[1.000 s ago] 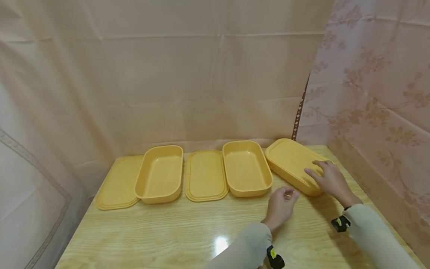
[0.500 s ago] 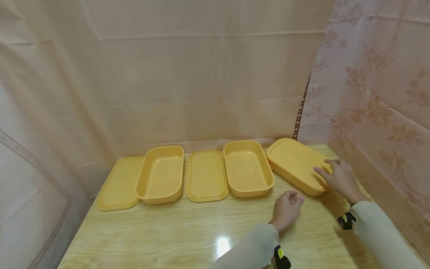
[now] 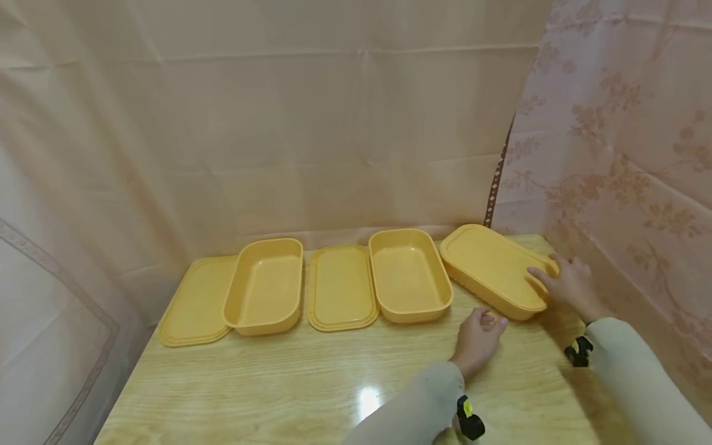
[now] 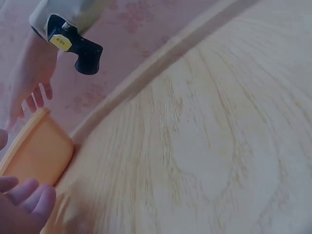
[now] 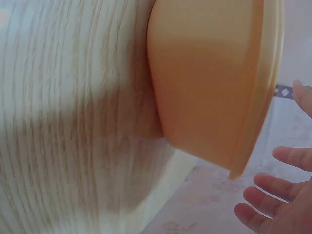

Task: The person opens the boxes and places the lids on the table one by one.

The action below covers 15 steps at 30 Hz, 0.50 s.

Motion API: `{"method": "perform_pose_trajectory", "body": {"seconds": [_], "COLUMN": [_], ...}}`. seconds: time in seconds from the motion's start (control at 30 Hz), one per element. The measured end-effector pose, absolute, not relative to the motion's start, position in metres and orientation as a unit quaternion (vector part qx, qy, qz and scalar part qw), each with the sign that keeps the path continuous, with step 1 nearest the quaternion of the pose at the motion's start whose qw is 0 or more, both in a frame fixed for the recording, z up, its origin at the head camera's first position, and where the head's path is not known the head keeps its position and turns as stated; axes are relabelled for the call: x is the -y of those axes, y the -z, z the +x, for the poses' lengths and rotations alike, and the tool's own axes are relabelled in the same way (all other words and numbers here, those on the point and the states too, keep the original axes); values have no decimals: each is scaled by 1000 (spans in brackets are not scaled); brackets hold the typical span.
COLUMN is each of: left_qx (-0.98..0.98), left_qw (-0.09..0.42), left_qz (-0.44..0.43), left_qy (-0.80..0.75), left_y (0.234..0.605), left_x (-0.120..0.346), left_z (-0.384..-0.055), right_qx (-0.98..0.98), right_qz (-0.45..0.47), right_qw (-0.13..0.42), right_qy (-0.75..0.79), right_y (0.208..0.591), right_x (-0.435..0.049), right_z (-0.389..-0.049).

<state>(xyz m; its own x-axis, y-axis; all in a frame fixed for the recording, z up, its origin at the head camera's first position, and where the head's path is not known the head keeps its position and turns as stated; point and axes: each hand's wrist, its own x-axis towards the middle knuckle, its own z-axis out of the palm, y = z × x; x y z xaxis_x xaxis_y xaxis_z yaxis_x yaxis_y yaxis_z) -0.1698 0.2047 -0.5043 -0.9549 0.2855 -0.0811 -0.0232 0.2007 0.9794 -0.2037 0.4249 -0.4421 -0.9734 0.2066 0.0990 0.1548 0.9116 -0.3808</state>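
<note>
A yellow food container (image 3: 492, 272) with its lid on stands slantwise at the table's right end. Over its near right corner my right hand (image 3: 575, 287) is spread, holding nothing; the right wrist view shows straight fingers (image 5: 273, 187) beside the lid's rim, apart from it. My left hand (image 3: 477, 343) hovers just in front of the container's near side, fingers loosely bent with nothing in them. In the left wrist view, the left fingers (image 4: 36, 200) are close to the container's wall (image 4: 41, 151); whether they touch it I cannot tell.
To the left stand two yellow uncovered containers, one in the middle (image 3: 410, 278) and one further left (image 3: 264, 287). Two flat yellow lids lie beside them, one between the containers (image 3: 342, 287) and one at the far left (image 3: 200, 300). Curtains (image 3: 356, 123) hang behind the wooden table (image 3: 267, 389).
My right hand has moved right, off the lid's top toward its right corner. My left hand has shifted slightly right. The containers and loose lids stay in place.
</note>
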Motion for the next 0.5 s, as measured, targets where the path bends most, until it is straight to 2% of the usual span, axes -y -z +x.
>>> {"method": "perform_pose_trajectory", "body": {"seconds": [0.27,0.5], "left_qx": [-772,-758], "left_qw": [146,162], "left_qz": [97,72], "left_qy": [-611,-628], "left_y": [501,502], "left_x": [-206,-214], "left_z": [-176,-178], "right_qx": [970,959], "right_qz": [-101,-94], "right_qw": [48,35], "right_qy": [-214,-264], "right_y": [444,449], "right_x": [-433,-444], "right_z": [-213,-212]}}
